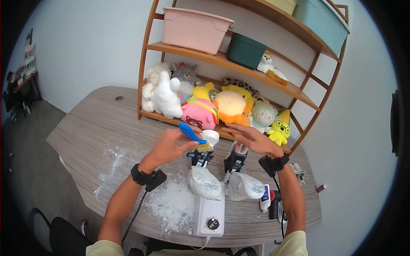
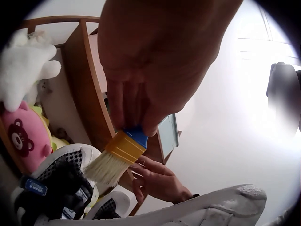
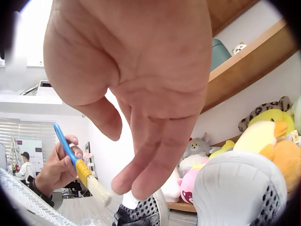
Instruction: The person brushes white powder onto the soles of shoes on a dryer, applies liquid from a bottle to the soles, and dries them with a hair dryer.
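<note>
My left hand (image 1: 166, 147) pinches a brush with a blue handle (image 1: 189, 132), yellow band and pale bristles. In the head view its bristles lie over a black and white shoe with a white sole (image 1: 211, 137). The left wrist view shows the bristles (image 2: 107, 168) beside black mesh. My right hand (image 1: 256, 141) is held over a second black and white shoe (image 1: 234, 162), its fingers extended and gripping nothing. Nearer me, two whitish, glossy shoe-shaped items (image 1: 206, 182) (image 1: 245, 187) rest at a white device (image 1: 209, 217) with a round display.
White powder (image 1: 171, 209) is scattered on the wooden table (image 1: 81, 128). A white bottle (image 1: 265, 198) and a black and red object (image 1: 275, 205) stand at the right. Behind, a wooden shelf (image 1: 239, 62) holds plush toys and bins. Cables hang from both wrists.
</note>
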The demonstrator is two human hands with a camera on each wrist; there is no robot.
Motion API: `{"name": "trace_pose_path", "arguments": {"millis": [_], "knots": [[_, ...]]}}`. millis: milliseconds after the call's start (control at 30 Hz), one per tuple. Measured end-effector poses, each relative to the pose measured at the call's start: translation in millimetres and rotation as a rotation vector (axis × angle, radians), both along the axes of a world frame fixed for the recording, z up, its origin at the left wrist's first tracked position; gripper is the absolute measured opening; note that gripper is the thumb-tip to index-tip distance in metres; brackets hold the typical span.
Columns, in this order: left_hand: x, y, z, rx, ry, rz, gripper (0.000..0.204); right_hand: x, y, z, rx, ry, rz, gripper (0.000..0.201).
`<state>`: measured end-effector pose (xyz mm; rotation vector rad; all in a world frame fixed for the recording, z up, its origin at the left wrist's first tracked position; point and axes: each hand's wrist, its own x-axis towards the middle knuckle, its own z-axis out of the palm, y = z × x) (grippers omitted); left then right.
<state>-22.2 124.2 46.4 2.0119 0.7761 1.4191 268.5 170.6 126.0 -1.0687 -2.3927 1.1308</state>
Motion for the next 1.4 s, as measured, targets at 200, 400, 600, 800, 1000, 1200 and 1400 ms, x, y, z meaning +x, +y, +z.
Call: {"name": "trace_pose_path", "arguments": {"millis": [200, 400, 600, 800, 1000, 1200, 1400], "knots": [[26.2, 15.8, -0.5, 0.108, 0.041, 0.050, 0.024, -14.8, 18.9, -16.2, 0.001, -0.040, 0.114, 0.053], [28.9, 13.9, 11.2, 0.206, -0.180, 0.251, 0.017, -10.1, 18.6, -25.3, -0.018, 0.001, 0.090, 0.050], [28.8, 2.6, 8.7, 0.147, -0.003, 0.088, 0.016, -10.9, 30.3, -27.8, -0.022, 0.085, 0.072, 0.047], [30.5, 17.3, -13.0, 0.223, -0.323, 0.319, 0.015, -14.1, 28.2, -24.9, -0.049, 0.021, 0.022, 0.043], [37.6, 8.3, -28.3, 0.025, -0.377, 0.047, 0.017, -10.0, 31.0, -31.9, -0.100, 0.094, 0.012, 0.045], [35.5, 20.2, -34.5, 0.229, -0.438, 0.316, 0.019, -8.3, 29.4, -33.6, -0.115, 0.092, 0.010, 0.046], [32.7, 10.6, -32.4, -0.061, -0.510, 0.042, 0.019, -7.5, 31.7, -33.1, -0.128, 0.092, 0.002, 0.047]]}}
